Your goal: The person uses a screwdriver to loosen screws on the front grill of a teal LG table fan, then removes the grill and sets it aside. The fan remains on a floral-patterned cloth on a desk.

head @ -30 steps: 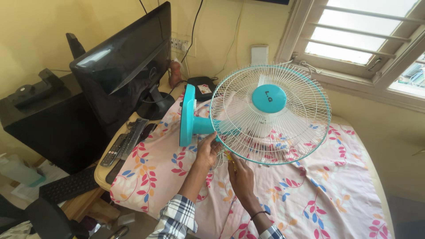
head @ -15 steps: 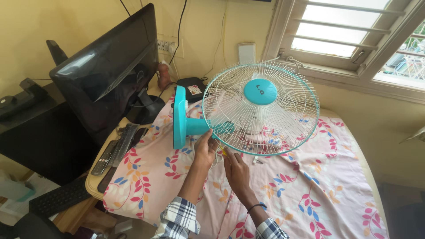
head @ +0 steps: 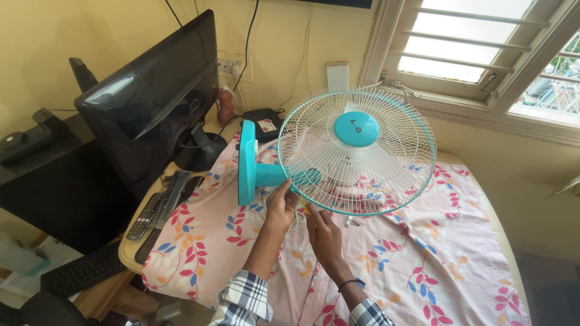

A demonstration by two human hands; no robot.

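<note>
The left hand (head: 281,207) is curled against the teal neck of the fan (head: 338,154), just below its wire grille (head: 357,152); how firmly it grips cannot be told. The right hand (head: 324,234) sits just beside it under the grille's lower rim, fingers pinched on something small and yellowish — too small to make out. The fan lies on its side on the floral cloth (head: 423,253), base (head: 246,162) toward the monitor (head: 154,99). Bare cloth spreads rightward — the table edge and remotes (head: 158,204) lie to the left.
</note>
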